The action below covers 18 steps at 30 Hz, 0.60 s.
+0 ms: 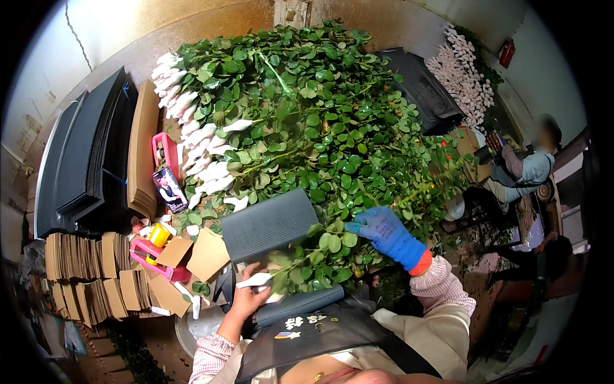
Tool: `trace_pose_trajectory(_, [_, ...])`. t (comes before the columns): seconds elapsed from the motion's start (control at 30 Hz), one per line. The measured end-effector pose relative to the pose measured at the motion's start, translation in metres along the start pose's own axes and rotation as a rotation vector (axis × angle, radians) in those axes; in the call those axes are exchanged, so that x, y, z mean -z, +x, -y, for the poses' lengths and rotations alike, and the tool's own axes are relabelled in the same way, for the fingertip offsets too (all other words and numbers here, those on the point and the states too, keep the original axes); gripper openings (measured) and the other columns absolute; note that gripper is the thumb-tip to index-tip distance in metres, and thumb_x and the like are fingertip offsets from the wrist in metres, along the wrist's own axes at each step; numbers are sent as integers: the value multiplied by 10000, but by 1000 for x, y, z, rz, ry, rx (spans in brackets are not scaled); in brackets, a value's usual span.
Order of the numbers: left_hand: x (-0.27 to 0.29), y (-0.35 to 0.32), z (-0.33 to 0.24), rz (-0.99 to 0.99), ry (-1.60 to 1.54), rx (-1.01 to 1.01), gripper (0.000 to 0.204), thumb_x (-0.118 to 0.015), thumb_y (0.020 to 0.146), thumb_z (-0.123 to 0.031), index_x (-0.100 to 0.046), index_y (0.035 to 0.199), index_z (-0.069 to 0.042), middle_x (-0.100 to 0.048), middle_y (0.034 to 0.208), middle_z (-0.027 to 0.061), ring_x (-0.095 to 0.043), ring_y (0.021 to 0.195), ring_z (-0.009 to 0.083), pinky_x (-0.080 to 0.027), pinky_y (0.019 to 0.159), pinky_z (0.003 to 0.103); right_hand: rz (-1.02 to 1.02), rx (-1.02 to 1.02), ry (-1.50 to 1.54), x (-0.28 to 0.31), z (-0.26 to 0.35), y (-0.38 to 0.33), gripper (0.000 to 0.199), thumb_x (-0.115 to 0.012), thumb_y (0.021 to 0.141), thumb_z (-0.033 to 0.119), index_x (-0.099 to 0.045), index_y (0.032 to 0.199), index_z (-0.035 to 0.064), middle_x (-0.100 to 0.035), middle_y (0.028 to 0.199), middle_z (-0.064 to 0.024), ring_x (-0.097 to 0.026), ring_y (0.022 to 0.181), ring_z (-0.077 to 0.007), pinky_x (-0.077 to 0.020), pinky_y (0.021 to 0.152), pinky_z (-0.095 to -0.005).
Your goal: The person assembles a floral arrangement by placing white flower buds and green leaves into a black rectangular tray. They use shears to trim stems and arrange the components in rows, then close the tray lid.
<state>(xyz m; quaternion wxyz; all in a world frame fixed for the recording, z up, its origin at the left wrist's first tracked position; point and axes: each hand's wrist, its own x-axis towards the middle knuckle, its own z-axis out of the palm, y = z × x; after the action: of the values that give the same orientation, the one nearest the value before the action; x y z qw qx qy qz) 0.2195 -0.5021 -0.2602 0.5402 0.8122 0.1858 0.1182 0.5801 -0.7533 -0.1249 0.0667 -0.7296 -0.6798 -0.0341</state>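
Stem in hand: a leafy rose stem (313, 258) lies in front of the body, its white-covered head (258, 280) to the left, its leaves running up and right toward the glove.
Left hand: bare, the left hand (246, 302) has its fingers clamped around the covered head.
Right hand: in a blue knitted glove with an orange cuff, the right hand (384, 235) is at the leafy far end of the stem; I cannot tell whether its fingers close on it.
Sorted so far: covered heads (208, 173) lie roughly in line along the left side of the heap, seemingly the orderly part.
Left over: the broad heap of rose foliage (307, 121) suggests much handling remains; stems inside it cannot be counted.
Ribbed block: a dark grey, box-shaped block (268, 224) with a finely grooved top stands just beyond the held stem.
Leaves: oval and green, some with a wet-looking gloss.
Covers: matte white, tapered like teardrops.
Packing stock: stiff brown cardboard pieces (77, 256) in upright stacks; tall dark sheets (96, 147) behind them.
Tape dispensers: glossy pink plastic, the nearer dispenser (144, 251) beside a yellow roll (159, 235).
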Motion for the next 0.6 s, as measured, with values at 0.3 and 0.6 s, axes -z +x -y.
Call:
trace_pose_trajectory(0.3, [4, 1, -12, 1, -8, -43, 486, -901, 796, -54, -721, 1247, -60, -696, 1261, 130, -699, 1139, 263, -603, 951, 374, 573, -171, 36, 2, -13, 39, 363, -729, 882, 305, -708, 1233, 216, -719, 1051, -86, -710, 942, -335, -571, 848, -490])
trace_pose_trajectory(0.6, [-2, 15, -21, -86, 260, -213, 257, -848, 850, -142, -704, 1044, -54, -738, 1088, 98, -696, 967, 320, -546, 854, 413, -91, -201, -390, -93, -82, 253, 286, -694, 941, 239, -712, 1211, 148, -655, 1383, -116, -582, 1305, -313, -427, 1169, -466])
